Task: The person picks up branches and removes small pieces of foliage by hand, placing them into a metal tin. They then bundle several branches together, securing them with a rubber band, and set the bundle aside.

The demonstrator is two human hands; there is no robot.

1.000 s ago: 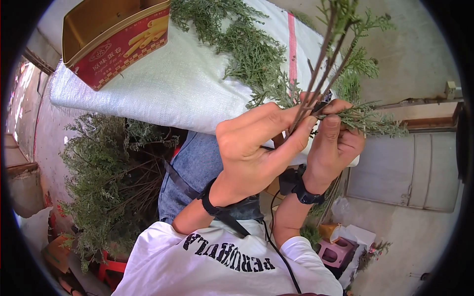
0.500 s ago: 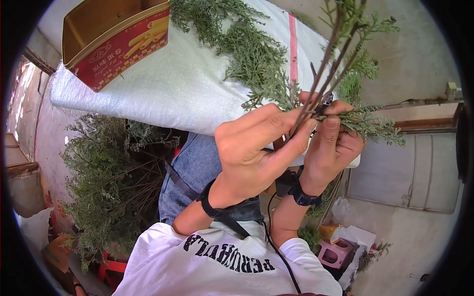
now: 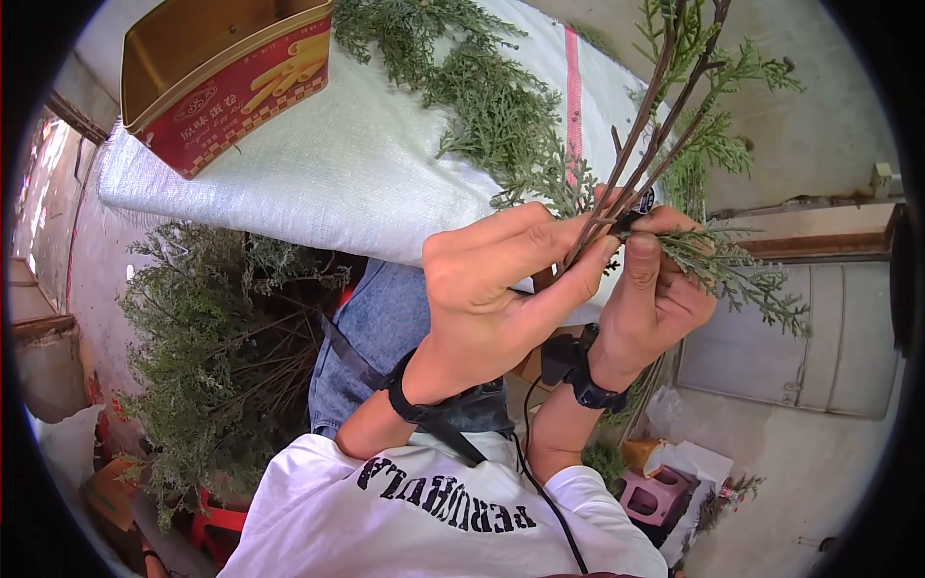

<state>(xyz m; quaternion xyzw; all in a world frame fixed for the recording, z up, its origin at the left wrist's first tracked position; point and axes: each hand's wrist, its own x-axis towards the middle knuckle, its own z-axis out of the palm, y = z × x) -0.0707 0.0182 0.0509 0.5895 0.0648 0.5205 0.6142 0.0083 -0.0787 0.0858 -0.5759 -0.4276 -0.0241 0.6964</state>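
My left hand [image 3: 511, 284] is closed round the lower stems of a conifer branch [image 3: 644, 130], whose bare brown twigs and green tips slant up to the right. Close against it, my right hand [image 3: 660, 294] pinches a small green sprig [image 3: 737, 265] between thumb and fingers. A small dark object [image 3: 641, 205] shows at the right fingertips beside the stems; its kind is mostly hidden. The two hands meet above my lap, at the near right edge of a sack-covered surface [image 3: 318, 183]. Cut green sprigs [image 3: 496, 116] lie across that white woven cover.
An open red and gold tin [image 3: 226, 91] stands at the far left of the cover. A large heap of conifer branches [image 3: 222, 366] lies to my left, near a red stool [image 3: 217, 525]. At lower right are a pink plastic item [image 3: 655, 496] and a white box [image 3: 706, 460].
The right hand has shifted slightly right, and its sprig has swung outward and down. The branch in my left hand leans a little further right. The left hand has barely moved.
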